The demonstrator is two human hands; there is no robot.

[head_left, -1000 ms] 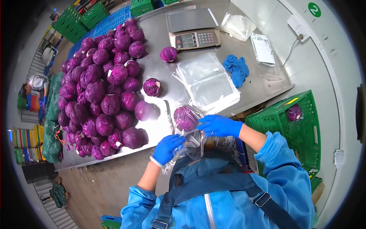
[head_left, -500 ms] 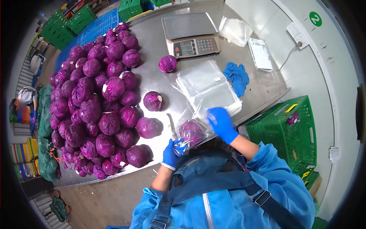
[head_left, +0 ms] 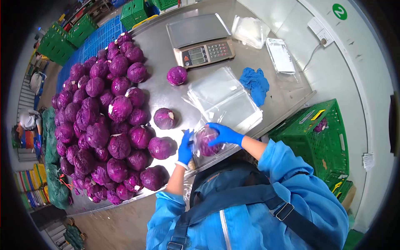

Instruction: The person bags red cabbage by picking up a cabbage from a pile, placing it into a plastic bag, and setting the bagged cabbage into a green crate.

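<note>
A purple cabbage in a clear plastic bag sits near the table's front edge. My right hand, gloved in blue, lies over its right side with the fingers spread on it. At its left, my left hand, also in a blue glove, is beside the bag; what its fingers hold, if anything, is too small to tell. A wooden handle shows below that hand. Behind the bagged cabbage lies a stack of clear bags. A loose cabbage rests to the upper left.
A big heap of purple cabbages covers the table's left part. Farther back are a scale, another cabbage and a crumpled blue glove. A green crate stands at the right. A person is at the far left.
My right hand has come down and left onto the bagged cabbage. My left hand has moved up from the bag's gathered end to its left side. The whole view has shifted slightly.
</note>
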